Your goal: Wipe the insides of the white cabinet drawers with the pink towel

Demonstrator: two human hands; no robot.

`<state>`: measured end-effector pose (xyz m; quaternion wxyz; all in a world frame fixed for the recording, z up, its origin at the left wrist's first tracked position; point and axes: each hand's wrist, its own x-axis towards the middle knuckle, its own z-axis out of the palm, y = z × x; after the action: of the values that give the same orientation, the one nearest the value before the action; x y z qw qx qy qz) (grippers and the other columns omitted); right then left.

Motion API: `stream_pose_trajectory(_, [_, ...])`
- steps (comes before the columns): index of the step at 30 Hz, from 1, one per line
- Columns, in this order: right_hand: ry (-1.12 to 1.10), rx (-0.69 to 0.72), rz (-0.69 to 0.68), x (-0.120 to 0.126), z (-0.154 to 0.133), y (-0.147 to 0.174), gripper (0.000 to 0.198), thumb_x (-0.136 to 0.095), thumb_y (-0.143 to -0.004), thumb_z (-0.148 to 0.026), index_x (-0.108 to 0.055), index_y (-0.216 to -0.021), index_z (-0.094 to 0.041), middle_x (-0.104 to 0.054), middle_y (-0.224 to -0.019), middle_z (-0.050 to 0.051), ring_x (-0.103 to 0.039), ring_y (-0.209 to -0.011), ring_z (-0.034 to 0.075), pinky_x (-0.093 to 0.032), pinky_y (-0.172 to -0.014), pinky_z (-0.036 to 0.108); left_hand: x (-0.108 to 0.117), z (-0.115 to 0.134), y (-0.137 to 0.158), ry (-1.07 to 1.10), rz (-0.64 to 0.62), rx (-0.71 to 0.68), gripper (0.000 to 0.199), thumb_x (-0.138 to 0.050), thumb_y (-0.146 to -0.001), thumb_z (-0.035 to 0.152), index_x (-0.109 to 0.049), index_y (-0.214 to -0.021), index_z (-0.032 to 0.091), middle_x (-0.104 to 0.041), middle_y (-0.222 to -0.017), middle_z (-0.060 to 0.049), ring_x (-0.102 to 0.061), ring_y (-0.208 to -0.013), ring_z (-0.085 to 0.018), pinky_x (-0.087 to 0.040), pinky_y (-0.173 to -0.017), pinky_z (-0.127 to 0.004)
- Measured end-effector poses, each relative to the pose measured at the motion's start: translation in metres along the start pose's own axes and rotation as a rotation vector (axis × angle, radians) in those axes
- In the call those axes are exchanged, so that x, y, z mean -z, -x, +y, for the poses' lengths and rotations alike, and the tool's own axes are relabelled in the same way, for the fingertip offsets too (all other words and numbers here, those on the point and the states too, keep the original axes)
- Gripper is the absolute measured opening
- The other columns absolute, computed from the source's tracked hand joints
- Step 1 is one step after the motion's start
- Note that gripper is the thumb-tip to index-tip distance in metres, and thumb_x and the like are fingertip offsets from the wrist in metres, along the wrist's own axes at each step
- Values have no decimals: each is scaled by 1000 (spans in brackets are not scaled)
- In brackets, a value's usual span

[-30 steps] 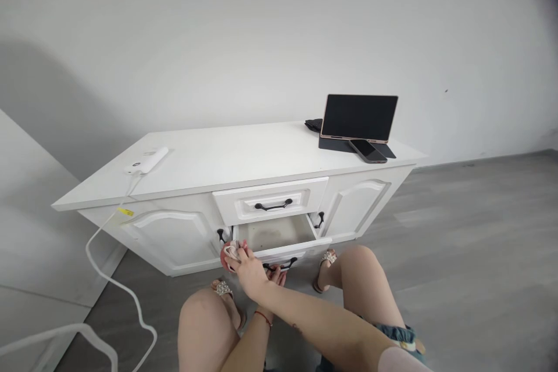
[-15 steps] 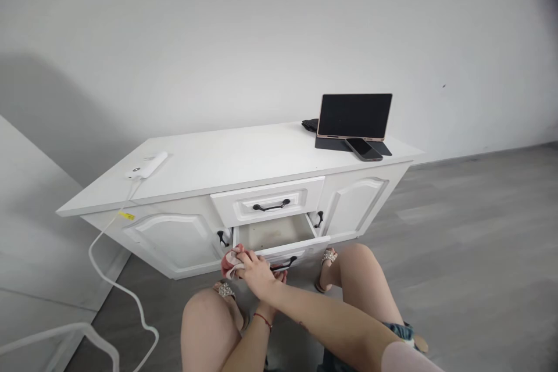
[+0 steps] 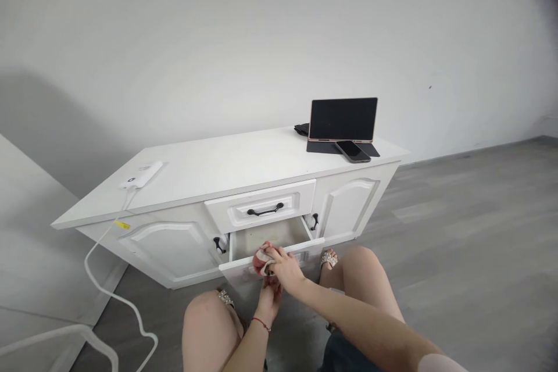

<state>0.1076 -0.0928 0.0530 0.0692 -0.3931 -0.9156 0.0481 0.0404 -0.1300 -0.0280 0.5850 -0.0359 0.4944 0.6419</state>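
Lower centre frame: right hand (image 3: 286,270) grasping cloth (image 3: 260,261), shifted from left end of drawer front (image 3: 238,274) to mid-edge; wiping likely progressing rightward. Left hand (image 3: 269,301) grip: can't tell.

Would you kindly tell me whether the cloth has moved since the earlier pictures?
Yes, rightward: the cloth was left of the upper drawer handle and is now roughly below it.

right hand (image 3: 288,272): fingers (image 3: 275,254) curled | left hand (image 3: 270,297): just below | right forearm (image 3: 349,311): slanting inward
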Motion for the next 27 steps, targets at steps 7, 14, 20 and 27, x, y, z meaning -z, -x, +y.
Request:
stream_pose_trajectory(7, [-6, -211, 0, 22, 71, 48, 20, -55, -85, -22, -74, -87, -29, -47, -143, 0, -46, -114, 28, -44, -86, 41, 10, -4, -12, 41, -42, 100, 26, -58, -70, -9, -56, -70, 17, -67, -68, -2, -67, -59, -12, -52, -54, -18])
stream_pose_trajectory(14, [16, -445, -24, 44, 139, 91, 25, -50, -84, -19, -74, -79, -25, -49, -140, 3, -47, -110, 27, -40, -83, 38, 10, -2, -11, 61, -46, 122, 21, -60, -73, -4, -57, -72, 17, -70, -71, -3, -70, -66, -14, -55, -60, -21])
stream_pose_trajectory(20, [-67, -449, 78, 41, 145, 98, 29, -49, -80, -13, -74, -80, -25, -51, -138, 4, -48, -98, 24, -38, -83, 36, 13, 1, -15, 107, -29, 66, 33, -50, -67, -15, -56, -65, 17, -70, -70, -1, -68, -62, -10, -55, -60, -19])
stream_pose_trajectory(27, [-90, -375, 50, 32, 120, 80, 34, -48, -75, -7, -75, -82, -27, -47, -144, -3, -50, -105, 24, -39, -87, 37, 13, 7, -13, 124, -35, 58, 34, -49, -68, -16, -59, -64, 16, -69, -72, -3, -67, -64, -9, -56, -63, -17])
